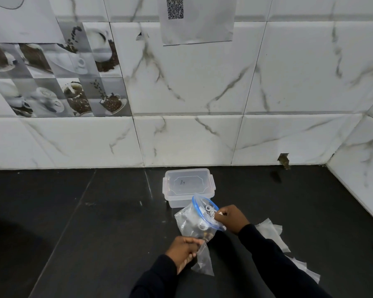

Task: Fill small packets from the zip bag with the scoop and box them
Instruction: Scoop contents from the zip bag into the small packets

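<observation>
Clear zip bag point(190, 222), blue mouth open, tilts just before the lidded clear box point(188, 183); a small packet point(202, 262) below it, flat packets point(274, 237) lying right.

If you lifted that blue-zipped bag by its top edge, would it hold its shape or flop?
Probably flop: the zip bag is thin clear film, already creased and slumped. Likely bottom-heavy, since dark bits sit low inside. Perhaps slippery too, being glossy.

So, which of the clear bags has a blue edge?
The zip bag, held at its mouth by the right hand; the packet in the left hand and the loose packets have none.
</observation>
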Demonstrator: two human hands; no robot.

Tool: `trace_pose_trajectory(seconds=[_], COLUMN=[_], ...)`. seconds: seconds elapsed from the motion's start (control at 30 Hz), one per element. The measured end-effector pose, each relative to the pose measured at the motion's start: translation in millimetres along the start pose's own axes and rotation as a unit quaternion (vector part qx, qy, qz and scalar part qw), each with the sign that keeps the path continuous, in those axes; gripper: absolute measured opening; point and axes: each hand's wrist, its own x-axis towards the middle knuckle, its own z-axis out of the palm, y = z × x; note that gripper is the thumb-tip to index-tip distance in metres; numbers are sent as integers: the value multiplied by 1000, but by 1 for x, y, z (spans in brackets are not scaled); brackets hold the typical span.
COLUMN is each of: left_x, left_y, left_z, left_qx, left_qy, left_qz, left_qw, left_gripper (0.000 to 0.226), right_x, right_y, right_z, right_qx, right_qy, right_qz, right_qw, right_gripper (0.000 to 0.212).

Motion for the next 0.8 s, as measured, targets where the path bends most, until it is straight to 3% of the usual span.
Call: trace_pose_trajectory(seconds=[0.23,0.4,0.63,0.8], left_x=[3,-1,-4,-7], left_y=[4,16,13,10], left_z=[-7,-3,-9,-9], left_qx=[-59,-85,-7,32], left_qy=[-14,-47,-5,15], left_qz=[38,82,67,71], left_qw=[997,992,998,997], left_gripper=[43,45,32,18], right_x=[0,0,0,6], right_y=[3,-3,10,9], right_z=[-6,1,-7,-7], right_qx=[-61,-87,79,101], right_qy=[5,-33,-1,-4], right_qz=[26,25,70,65], right_qw=[998,995,994,993], right_gripper=[10,21,31,33])
